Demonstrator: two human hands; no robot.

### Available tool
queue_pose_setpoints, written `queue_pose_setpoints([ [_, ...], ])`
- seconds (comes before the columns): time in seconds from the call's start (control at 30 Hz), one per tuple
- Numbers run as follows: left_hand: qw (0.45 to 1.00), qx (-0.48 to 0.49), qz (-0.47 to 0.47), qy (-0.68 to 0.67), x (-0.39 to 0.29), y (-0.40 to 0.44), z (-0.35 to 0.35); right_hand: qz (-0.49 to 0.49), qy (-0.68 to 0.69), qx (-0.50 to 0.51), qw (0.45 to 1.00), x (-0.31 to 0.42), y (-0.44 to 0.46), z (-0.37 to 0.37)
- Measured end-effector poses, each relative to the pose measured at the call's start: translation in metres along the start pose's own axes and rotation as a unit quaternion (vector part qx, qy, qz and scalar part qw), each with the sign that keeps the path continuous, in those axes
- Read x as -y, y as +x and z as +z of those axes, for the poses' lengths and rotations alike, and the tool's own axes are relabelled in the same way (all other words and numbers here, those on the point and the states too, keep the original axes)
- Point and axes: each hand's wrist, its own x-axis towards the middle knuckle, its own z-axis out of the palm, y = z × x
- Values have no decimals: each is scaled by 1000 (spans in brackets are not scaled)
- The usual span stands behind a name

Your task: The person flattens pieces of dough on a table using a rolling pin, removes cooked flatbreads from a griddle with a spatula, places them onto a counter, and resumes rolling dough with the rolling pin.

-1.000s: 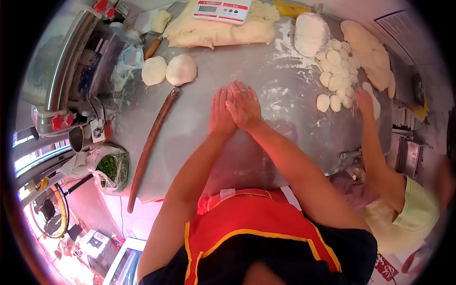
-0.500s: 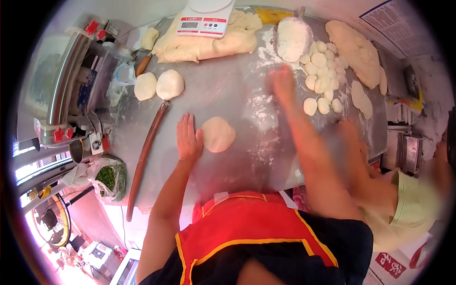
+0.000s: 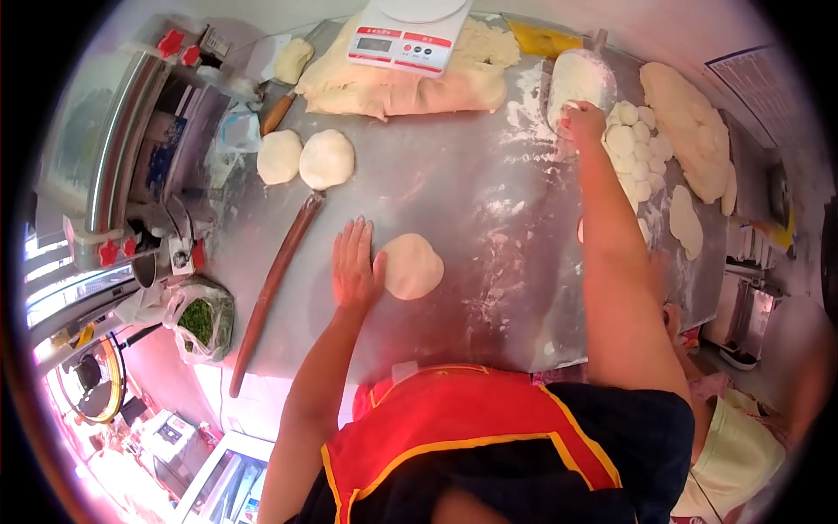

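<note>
My left hand (image 3: 356, 271) lies flat on the metal table, fingers stretched out. Its thumb touches the edge of a flat round of dough (image 3: 414, 266). My right hand (image 3: 583, 122) reaches far forward, fingers curled closed at the near edge of a flour-filled container (image 3: 583, 77). What the fingers hold, if anything, is hidden. Just right of that hand sits a cluster of small dough balls (image 3: 630, 144), partly covered by my forearm. Two thicker dough rounds (image 3: 327, 160) rest at the upper left. Below them is a long wooden rolling pin (image 3: 278, 293).
A white kitchen scale (image 3: 408, 39) stands by a large dough mass (image 3: 419, 92) at the back. Another dough slab (image 3: 688, 122) lies at the right. A bag of chopped greens (image 3: 199, 320) and a machine (image 3: 113, 148) are on the left. Another person (image 3: 742, 437) is at the right edge.
My right hand has moved forward and right from the floury tabletop to the flour container, its fingers now curled. My left hand stays beside the dough round. The camera view has shifted slightly.
</note>
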Motion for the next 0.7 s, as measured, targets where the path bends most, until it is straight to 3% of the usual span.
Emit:
queue_pose_setpoints([
  [0.07, 1000, -9, 3, 0, 2, 1, 4, 28, 137, 12, 990, -10, -2, -9],
  [0.13, 1000, -16, 2, -4, 5, -5, 8, 15, 336, 29, 941, -22, -26, -19],
  [0.27, 998, -46, 19, -34, 12, -6, 11, 30, 412, -36, 910, -26, -138, -34],
  [0.3, 998, -49, 16, -44, 14, -7, 14, 21, 470, -10, 882, -51, -158, -23],
  [0.37, 997, -51, 14, -64, 17, -11, 12, -4, 348, 58, 936, -55, -220, 6],
  [0.4, 991, -73, -3, -117, 20, -15, 10, -20, 155, 93, 983, -30, -271, 32],
  [0.47, 968, -112, -33, -223, 22, -25, 9, 44, 275, 241, 930, -22, -318, 59],
  [0.57, 955, -113, -79, -261, 28, -58, -17, 68, 312, 78, 945, -9, -325, 66],
  [0.67, 948, -109, -95, -282, 43, -97, -37, -28, 251, 218, 943, -71, -323, 78],
  [0.7, 948, -113, -109, -278, 48, -110, -40, -3, 241, 265, 934, -64, -347, 84],
])
